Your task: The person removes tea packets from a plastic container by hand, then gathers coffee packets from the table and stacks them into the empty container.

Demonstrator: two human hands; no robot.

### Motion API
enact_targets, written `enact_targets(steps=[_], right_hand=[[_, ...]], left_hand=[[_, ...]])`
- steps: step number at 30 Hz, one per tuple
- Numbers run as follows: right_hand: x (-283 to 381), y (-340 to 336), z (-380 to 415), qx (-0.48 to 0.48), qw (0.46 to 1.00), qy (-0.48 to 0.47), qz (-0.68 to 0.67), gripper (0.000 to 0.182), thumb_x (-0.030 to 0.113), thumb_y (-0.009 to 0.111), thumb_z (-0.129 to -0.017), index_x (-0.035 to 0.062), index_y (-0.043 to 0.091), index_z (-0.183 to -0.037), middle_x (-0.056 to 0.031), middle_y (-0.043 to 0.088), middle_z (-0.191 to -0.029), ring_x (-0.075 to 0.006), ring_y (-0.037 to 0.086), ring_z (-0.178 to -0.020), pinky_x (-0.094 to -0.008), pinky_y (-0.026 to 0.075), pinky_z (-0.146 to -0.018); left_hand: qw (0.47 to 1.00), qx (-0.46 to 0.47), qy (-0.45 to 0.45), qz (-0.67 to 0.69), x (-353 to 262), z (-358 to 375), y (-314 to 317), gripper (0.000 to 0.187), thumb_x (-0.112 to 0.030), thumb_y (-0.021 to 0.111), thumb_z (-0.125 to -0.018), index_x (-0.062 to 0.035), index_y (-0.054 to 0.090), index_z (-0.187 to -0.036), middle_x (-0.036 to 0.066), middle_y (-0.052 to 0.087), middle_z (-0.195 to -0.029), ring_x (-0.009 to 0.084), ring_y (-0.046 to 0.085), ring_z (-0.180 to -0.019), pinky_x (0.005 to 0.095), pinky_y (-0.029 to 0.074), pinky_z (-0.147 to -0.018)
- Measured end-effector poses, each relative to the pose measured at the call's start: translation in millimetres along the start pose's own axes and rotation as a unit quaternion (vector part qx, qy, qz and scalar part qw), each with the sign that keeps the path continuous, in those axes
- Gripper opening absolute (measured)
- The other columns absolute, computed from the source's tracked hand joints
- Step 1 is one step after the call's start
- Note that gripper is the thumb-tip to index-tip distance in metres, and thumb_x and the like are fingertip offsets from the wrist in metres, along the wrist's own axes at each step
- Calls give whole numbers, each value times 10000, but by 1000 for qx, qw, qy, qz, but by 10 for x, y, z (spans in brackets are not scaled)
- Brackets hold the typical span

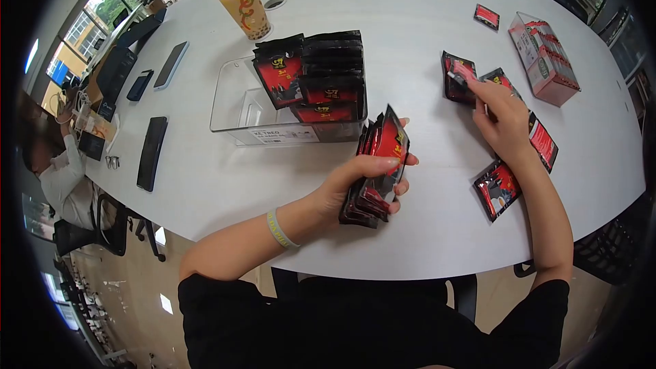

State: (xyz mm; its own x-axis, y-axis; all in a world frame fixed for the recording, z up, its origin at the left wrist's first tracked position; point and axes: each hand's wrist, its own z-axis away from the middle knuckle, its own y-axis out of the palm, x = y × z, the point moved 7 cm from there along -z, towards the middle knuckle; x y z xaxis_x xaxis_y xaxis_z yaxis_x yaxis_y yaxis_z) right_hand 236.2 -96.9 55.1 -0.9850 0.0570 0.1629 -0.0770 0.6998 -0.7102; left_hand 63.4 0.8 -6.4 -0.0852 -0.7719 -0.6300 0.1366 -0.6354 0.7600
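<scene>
My left hand [369,181] is closed around a thick upright stack of black-and-red coffee sachets [391,143], thumb across the front one. To the right, my right hand [502,113] has its fingertips on a coffee sachet [451,68] lying on the table; the thumb's contact is hard to make out. More sachets lie under and around that forearm: one showing its red back [543,140], another face up [497,188]. Just beyond my left hand, a clear plastic bin [229,106] holds rows of similar sachets [331,89] in its right part.
A clear box of small red packets [547,61] stands at the right, with a loose packet [487,16] near it. A drink cup [242,3] is behind the bin. Phones [171,65] and a black case [152,154] lie left. Another person [68,174] sits at the far left.
</scene>
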Motion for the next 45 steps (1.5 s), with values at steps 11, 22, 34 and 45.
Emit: enact_targets(steps=[11, 22, 34, 45], right_hand=[[-97, -280, 114, -142, 863, 252, -414, 194, 0, 543, -848, -15, 561, -1041, -58, 622, -944, -69, 571, -781, -188, 444, -685], [324, -82, 159, -77, 756, 318, -567, 232, -60, 444, -805, -16, 555, -1004, -104, 559, -1030, -128, 564, -870, -257, 472, -706], [1410, -247, 405, -66, 912, -399, -64, 162, -11, 598, -561, 71, 594, -701, -24, 558, -803, -154, 554, -856, -351, 496, -709], [1618, -130, 398, -53, 903, -396, -158, 122, 131, 597, -692, 136, 597, -814, -12, 534, -973, -160, 535, -905, -286, 466, -623]], left_hand=[[999, -26, 40, 10, -74, -12, -11, 640, -291, 566, -794, -99, 283, -1334, 116, 494, -1071, 167, 526, -766, 312, 492, -609], [1000, 1, -8, -14, -28, -2, 38, 636, -276, 583, -797, -123, 278, -1333, 135, 494, -1111, 241, 572, -917, 364, 521, -667], [997, 0, -80, -2, 143, 5, 169, 601, -274, 492, -858, -92, 231, -1367, 184, 470, -1195, 310, 519, -1085, 407, 451, -905], [990, 82, -20, -114, 233, -25, 255, 721, -293, 559, -868, -85, 104, -1388, 76, 456, -1107, 123, 441, -1043, 263, 355, -906]])
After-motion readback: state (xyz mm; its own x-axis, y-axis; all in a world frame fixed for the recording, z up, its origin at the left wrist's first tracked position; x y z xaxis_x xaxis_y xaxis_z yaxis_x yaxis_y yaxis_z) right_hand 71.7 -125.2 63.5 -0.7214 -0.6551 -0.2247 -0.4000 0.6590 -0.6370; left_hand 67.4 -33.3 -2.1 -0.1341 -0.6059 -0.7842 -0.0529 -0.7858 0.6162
